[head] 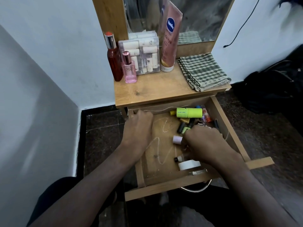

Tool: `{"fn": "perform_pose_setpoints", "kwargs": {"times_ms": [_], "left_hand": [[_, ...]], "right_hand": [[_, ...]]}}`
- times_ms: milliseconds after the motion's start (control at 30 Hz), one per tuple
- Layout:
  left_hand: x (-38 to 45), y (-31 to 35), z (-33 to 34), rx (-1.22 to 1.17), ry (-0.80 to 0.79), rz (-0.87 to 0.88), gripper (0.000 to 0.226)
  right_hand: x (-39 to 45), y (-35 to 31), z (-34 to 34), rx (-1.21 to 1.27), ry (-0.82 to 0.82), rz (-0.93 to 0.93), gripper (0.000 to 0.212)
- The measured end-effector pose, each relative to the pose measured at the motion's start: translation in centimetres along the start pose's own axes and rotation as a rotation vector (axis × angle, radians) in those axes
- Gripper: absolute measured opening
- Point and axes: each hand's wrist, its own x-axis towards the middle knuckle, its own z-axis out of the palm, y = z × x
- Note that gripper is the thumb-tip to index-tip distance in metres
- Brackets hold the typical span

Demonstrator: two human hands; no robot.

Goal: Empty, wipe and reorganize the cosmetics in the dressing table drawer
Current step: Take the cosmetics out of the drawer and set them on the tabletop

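The right hand (205, 143) curls over a pale pink tube (177, 139) in the drawer (165, 187), left hand (139, 128) loosely curled beside

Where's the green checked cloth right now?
In the head view, the folded green checked cloth lies on the right side of the wooden dressing table top, beside the pink lotion tube, above the open drawer.

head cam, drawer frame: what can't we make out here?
- Right hand fingertips: curled under, so its hold on the pale lilac cylinder is unclear.
- Left hand fingers: hidden behind its back, at the wooden drawer's rear corner.
- Small dark bottles: labels too small.
- Drawer's back right corner: cut off by the tabletop.
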Motion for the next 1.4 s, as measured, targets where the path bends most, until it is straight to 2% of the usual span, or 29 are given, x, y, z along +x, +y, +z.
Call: {"fn": "perform_pose_setpoints", "kwargs": {"times_ms": [133,300,400,500,567,633,733,1067,1400], "left_hand": [[0.6,0.4,-0.1,0.11,-0.003,-0.013,0.018],[0.8,1.1,0.4,0.261,0.017,0.027,0.025],[0.6,0.9,1.2,0.221,0.056,0.078,0.021],[1.1,-0.5,2.3,-0.192,0.025,0.125,0.017],[1.3,-1.6,2.2,-0.538,-0.04,0.148,0.02],[1.1,-2.2,1.5,-0.817,-0.011,0.108,0.021],[0.9,-2.6,0.6,-1.006,0.019,0.057,0.022],[0.6,-2.2,0.7,-0.975,0.011,0.189,0.022],[1.2,-2.3,-0.3,-0.901,0.081,0.327,0.026]], "right_hand": [[0.1,-0.3,-0.2,0.075,0.17,-0.024,0.037],[-0.3,-0.3,-0.3,0.078,0.175,-0.045,0.04],[0.5,-0.9,0.8,0.023,0.166,0.005,0.038],[1.5,-1.5,2.2,0.074,0.173,0.015,0.038],[1.8,-1.0,2.4,0.243,0.185,0.044,0.036],[1.9,0.0,2.3,0.446,0.185,0.092,0.031],[2.1,0.9,2.4,0.654,0.262,0.13,0.027],[2.8,0.3,1.9,0.708,0.398,0.064,0.022],[2.9,-0.6,1.8,0.776,0.632,0.024,0.025]]}}
